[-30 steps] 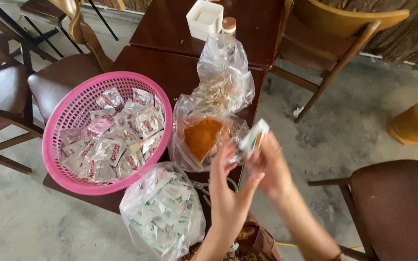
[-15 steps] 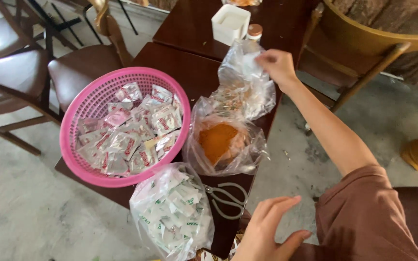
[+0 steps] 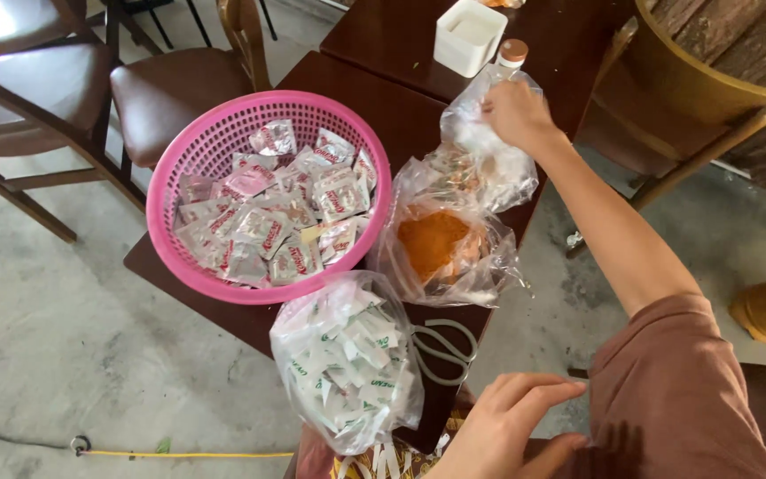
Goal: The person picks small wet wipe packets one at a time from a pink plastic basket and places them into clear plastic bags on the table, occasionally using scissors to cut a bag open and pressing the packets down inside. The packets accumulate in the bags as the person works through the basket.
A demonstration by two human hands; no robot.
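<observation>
Two hands apart: right hand (image 3: 514,113) closed on top of clear plastic bag (image 3: 480,155) at far edge of dark surface (image 3: 374,98), just beside bag of orange powder (image 3: 441,244). Left hand (image 3: 503,426) open, empty, near scissors (image 3: 443,348) and bag of white sachets (image 3: 347,359). Pink basket (image 3: 179,177) alongside.

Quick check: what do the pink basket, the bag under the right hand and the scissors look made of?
Pink basket: moulded plastic by the look, with a uniform colour and latticed walls. Bag gripped by the right hand: thin clear plastic film, glossy and crinkled, contents showing through. Scissors: pale grey looped handles, probably plastic or coated metal; the blades are hidden under the sachet bag, so I cannot tell.
</observation>
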